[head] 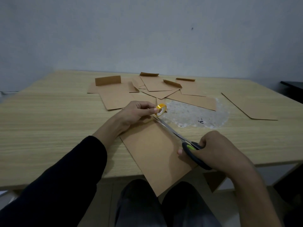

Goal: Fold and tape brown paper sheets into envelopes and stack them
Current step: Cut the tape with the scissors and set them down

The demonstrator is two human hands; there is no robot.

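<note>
Brown sheet; tape roll between left fingers

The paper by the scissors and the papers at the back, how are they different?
The near paper lies alone, hanging over the table's front edge; the back papers overlap in a loose pile fully on the table. The near paper lies flat beneath the scissors; several back papers have flaps standing up. All are brown.
</note>
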